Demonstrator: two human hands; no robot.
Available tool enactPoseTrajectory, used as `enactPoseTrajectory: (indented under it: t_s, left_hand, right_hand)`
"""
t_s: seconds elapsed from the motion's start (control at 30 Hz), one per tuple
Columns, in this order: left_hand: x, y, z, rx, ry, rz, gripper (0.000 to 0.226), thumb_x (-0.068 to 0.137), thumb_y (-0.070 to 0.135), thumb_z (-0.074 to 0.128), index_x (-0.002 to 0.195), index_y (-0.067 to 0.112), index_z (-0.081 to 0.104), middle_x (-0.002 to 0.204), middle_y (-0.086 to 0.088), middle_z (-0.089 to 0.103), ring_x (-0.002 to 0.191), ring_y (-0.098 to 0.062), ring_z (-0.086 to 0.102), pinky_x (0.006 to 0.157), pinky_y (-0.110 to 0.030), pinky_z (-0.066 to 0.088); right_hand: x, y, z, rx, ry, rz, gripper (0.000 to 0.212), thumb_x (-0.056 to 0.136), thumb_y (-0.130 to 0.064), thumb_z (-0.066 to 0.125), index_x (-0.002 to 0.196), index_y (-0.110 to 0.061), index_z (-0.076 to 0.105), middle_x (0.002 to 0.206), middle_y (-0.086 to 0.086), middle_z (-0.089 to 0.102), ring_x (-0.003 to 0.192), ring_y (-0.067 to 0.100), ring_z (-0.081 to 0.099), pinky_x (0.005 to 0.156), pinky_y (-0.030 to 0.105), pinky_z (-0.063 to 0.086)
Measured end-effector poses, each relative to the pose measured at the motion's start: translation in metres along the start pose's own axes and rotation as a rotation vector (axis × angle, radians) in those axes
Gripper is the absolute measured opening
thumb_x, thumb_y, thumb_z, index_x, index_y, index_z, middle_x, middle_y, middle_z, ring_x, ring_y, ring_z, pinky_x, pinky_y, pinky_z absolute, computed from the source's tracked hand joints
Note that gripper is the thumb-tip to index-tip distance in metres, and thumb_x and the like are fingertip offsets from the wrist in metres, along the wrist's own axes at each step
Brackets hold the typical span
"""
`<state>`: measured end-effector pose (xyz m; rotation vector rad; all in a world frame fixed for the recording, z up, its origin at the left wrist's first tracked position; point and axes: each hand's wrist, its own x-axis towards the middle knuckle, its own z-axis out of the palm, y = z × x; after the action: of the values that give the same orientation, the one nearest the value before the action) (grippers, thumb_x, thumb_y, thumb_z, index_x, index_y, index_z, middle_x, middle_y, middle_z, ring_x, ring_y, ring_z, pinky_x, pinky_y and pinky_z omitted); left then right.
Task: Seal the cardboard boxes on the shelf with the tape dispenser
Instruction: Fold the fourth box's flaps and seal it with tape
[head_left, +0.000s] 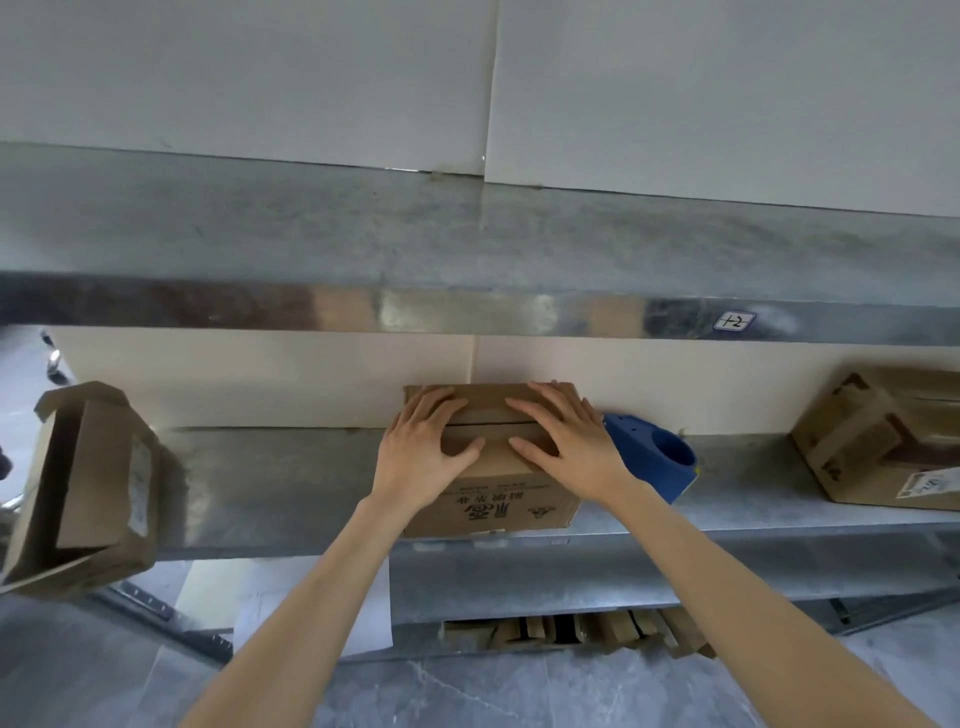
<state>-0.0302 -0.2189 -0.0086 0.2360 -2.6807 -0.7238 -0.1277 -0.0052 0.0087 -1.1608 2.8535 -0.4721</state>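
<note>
Two hands lie flat on the middle box (493, 501), as I see it from the head camera; my left hand (423, 452) covers the 9 o'clock half of its top, fingers straight and spread, thumb pointing inward; my right hand (563, 441) covers the 3 o'clock half the same way, gripping nothing. Both palms press on the closed top flaps, and the seam between the flaps runs across under the fingers. The box stands on the metal shelf (270, 483) with its back against the pale rear panel (260, 379); its front face carries dark print that reads upside down from here. The blue tape dispenser (649, 457) rests on the shelf at 3 o'clock from the box, just beside my right wrist, untouched. Well apart at 3 o'clock sits a second box (872, 447) with a label on its side; at 9 o'clock a third box (88, 488) lies tilted at the shelf's end, its flaps loose. At 12 o'clock an upper shelf (467, 244) carries a small handwritten tag (733, 321); at 6 o'clock, below the shelf, flattened cardboard (582, 631) rests near the grey floor (467, 691).
</note>
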Motion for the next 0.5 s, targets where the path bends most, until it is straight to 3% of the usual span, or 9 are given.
enactPoseTrajectory:
  t_s: [0.17, 0.33, 0.4, 0.5]
  left_hand:
    - [-0.001, -0.002, 0.004, -0.043, 0.017, -0.012, 0.061, 0.082, 0.066, 0.055, 0.132, 0.032, 0.060, 0.146, 0.015, 0.048, 0.145, -0.010, 0.032, 0.109, -0.035, 0.039]
    - [-0.001, -0.002, 0.005, -0.051, 0.033, -0.018, 0.055, 0.084, 0.056, 0.067, 0.132, 0.031, 0.061, 0.146, 0.015, 0.049, 0.145, -0.011, 0.031, 0.110, -0.035, 0.038]
    - [-0.001, -0.001, 0.005, -0.054, 0.042, -0.022, 0.054, 0.084, 0.055, 0.068, 0.132, 0.031, 0.061, 0.146, 0.015, 0.049, 0.145, -0.010, 0.032, 0.109, -0.035, 0.038]
    - [-0.001, 0.001, 0.005, -0.047, 0.051, -0.022, 0.053, 0.085, 0.055, 0.068, 0.131, 0.031, 0.062, 0.146, 0.015, 0.049, 0.145, -0.009, 0.031, 0.109, -0.035, 0.038]
  right_hand:
    - [0.001, 0.000, -0.003, -0.006, -0.076, 0.047, 0.073, 0.086, -0.076, 0.014, 0.151, -0.046, 0.026, 0.163, -0.011, 0.012, 0.151, 0.013, 0.005, 0.122, 0.050, 0.014]
    - [0.002, 0.000, -0.004, -0.019, -0.088, 0.059, 0.059, 0.097, -0.064, 0.031, 0.153, -0.044, 0.023, 0.163, -0.012, 0.012, 0.150, 0.012, 0.008, 0.119, 0.045, 0.019]
    - [0.001, 0.004, -0.003, 0.151, 0.001, 0.073, 0.050, 0.100, -0.056, 0.039, 0.148, -0.042, 0.035, 0.159, -0.014, 0.022, 0.146, 0.006, 0.017, 0.112, 0.037, 0.028]
    - [-0.001, 0.013, 0.000, 0.581, 0.294, 0.150, 0.032, 0.104, -0.039, 0.045, 0.134, -0.032, 0.053, 0.144, -0.011, 0.044, 0.136, 0.005, 0.037, 0.110, 0.032, 0.034]
